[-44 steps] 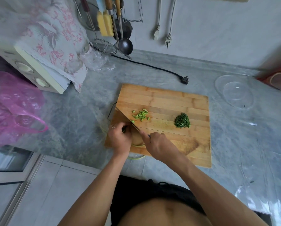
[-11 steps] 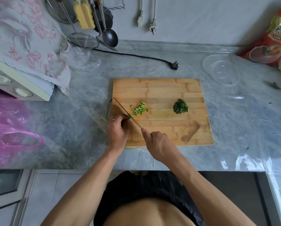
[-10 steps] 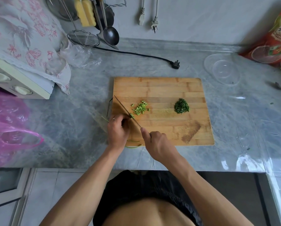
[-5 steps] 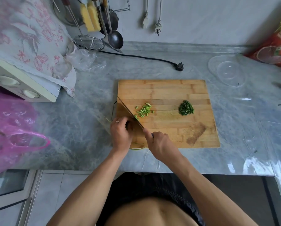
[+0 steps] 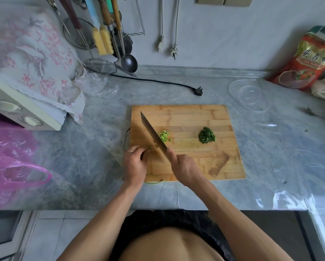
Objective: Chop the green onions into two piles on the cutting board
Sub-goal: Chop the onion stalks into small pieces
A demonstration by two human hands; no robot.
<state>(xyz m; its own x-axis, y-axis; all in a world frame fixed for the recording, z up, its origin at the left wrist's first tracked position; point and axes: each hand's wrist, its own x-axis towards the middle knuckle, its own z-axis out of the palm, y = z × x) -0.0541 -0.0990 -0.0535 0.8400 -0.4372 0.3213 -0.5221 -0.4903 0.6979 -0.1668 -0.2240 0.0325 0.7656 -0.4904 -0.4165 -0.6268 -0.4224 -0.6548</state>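
A wooden cutting board [image 5: 186, 113] lies on the grey marble counter. On it sit a small pile of pale green onion pieces [image 5: 164, 136] and, further right, a pile of dark green pieces [image 5: 207, 136]. My right hand [image 5: 184, 169] grips a cleaver [image 5: 153, 134], its blade lifted and tilted just left of the pale pile. My left hand [image 5: 135, 164] is curled over the green onion stalks [image 5: 154, 182] at the board's near left corner; most of the stalks are hidden under it, with thin ends curling off the front edge.
A cloth-covered appliance [image 5: 26, 117] stands at the left, with a pink plastic bag [image 5: 11, 162] in front of it. Utensils hang on the wall behind. A black plug and cord [image 5: 197, 90] lie behind the board. A clear lid [image 5: 249, 95] and a red bag [image 5: 306, 65] are at the right.
The cleaver blade has lifted off the board and tilted up, away from the stalks. My left hand has stayed on the stalks. The head camera has shifted slightly.
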